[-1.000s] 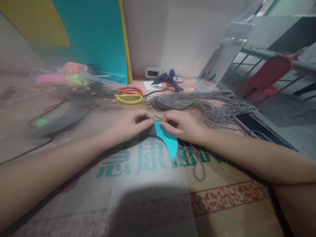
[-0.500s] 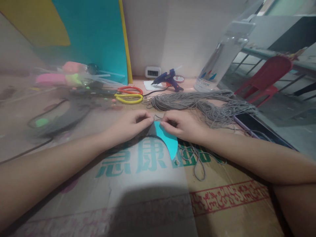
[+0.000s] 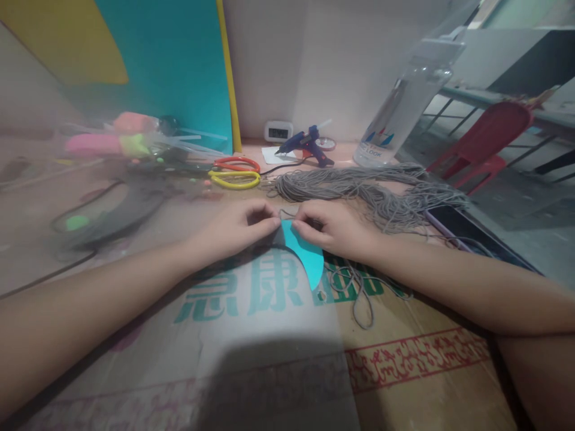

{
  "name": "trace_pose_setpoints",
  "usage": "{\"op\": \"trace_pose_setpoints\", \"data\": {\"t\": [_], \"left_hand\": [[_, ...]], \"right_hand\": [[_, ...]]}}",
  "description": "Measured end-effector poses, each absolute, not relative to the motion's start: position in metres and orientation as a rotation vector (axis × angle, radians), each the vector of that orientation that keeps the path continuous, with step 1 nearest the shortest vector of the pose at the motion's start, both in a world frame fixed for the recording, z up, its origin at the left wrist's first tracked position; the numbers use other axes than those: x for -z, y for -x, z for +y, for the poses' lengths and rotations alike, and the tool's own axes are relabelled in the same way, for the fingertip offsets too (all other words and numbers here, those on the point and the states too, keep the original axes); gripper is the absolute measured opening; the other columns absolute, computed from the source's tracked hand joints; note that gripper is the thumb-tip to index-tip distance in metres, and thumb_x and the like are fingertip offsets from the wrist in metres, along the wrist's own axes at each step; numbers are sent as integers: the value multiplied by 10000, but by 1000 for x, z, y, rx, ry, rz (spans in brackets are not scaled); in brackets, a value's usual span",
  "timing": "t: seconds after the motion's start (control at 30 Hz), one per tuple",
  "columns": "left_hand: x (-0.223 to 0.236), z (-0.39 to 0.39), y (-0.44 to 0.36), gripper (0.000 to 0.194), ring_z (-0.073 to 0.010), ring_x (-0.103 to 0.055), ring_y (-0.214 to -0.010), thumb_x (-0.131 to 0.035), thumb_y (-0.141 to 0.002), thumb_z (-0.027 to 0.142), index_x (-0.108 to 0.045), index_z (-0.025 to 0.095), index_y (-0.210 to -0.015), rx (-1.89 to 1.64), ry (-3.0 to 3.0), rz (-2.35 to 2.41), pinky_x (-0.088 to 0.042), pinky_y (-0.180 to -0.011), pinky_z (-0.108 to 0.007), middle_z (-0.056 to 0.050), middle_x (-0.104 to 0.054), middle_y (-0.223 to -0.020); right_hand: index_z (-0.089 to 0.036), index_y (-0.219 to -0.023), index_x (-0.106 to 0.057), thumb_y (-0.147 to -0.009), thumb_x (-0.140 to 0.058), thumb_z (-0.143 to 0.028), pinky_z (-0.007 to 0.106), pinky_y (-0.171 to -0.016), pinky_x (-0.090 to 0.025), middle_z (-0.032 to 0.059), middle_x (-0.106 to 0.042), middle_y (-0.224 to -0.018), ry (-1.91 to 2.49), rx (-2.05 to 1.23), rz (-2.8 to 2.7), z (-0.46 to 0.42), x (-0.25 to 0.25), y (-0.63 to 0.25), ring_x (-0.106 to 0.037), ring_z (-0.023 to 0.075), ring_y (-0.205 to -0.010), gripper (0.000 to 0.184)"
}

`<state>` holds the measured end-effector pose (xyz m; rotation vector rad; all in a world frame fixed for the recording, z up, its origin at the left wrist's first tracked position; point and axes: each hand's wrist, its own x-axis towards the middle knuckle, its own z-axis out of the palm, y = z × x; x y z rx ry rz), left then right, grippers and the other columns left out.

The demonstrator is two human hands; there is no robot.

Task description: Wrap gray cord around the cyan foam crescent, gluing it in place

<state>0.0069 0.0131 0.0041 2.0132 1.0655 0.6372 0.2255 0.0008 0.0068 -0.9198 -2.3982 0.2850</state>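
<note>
A curved, pointed piece of turquoise craft foam or card [image 3: 306, 254] hangs between my hands, its tip pointing down. My left hand [image 3: 245, 226] pinches with thumb and forefinger at the piece's upper left corner. With thumb and fingers closed, my right hand [image 3: 327, 224] grips its upper right edge. A thin grey cord [image 3: 287, 214] arches between the fingertips along the top edge; how it meets the piece is hidden. Loose loops of this cord [image 3: 363, 308] lie on the cardboard below my right wrist.
Behind my hands lie a grey cord bundle [image 3: 332, 182], scissors with red and yellow handles [image 3: 234, 179] and a blue glue gun [image 3: 302, 143]. A clear bottle [image 3: 386, 120] and a phone [image 3: 476, 236] are at right. Printed cardboard [image 3: 278, 347] covers the table.
</note>
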Motion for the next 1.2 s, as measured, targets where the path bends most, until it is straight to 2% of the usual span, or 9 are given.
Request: {"op": "trace_pose_setpoints", "data": {"t": [0.37, 0.57, 0.8, 1.0, 1.2], "left_hand": [[-4, 14, -6, 286, -134, -534, -697, -503, -888, 425, -632, 174, -841, -650, -2060, 1042, -402, -619, -235, 8, -610, -748], [-6, 14, -6, 353, -134, -518, -681, -455, -909, 460, -634, 167, -827, -649, -2075, 1056, -370, -581, -233, 4, -591, -723], [-4, 14, -6, 279, -160, -572, -772, -516, -871, 435, -646, 189, -889, -654, -2066, 1037, -435, -663, -244, -5, -653, -838], [-4, 13, -7, 272, -144, -552, -678, -527, -866, 425, -636, 177, -857, -658, -2057, 1062, -407, -582, -234, -5, -640, -757], [-5, 14, -7, 306, -129, -523, -651, -498, -887, 435, -636, 167, -837, -649, -2056, 1062, -391, -582, -234, 6, -605, -723]], "right_hand": [[-166, -701, -525, -900, -491, -278, 216, -583, -340, -14, -524, -639, 927, -289, -2402, 0, -8, -226, -456, 94, -595, 232], [-156, -715, -545, -900, -492, -274, 217, -596, -347, -8, -539, -649, 939, -287, -2396, 1, -8, -226, -471, 94, -607, 226], [-165, -719, -542, -901, -498, -280, 217, -586, -335, -8, -540, -657, 941, -266, -2406, 1, -8, -226, -463, 98, -608, 220], [-165, -702, -532, -896, -503, -273, 213, -579, -330, -15, -523, -636, 934, -270, -2399, 2, -7, -225, -451, 92, -593, 224], [-164, -701, -536, -895, -501, -276, 212, -575, -326, -16, -523, -629, 963, -270, -2407, 0, -10, -225, -452, 93, -590, 226]]}}
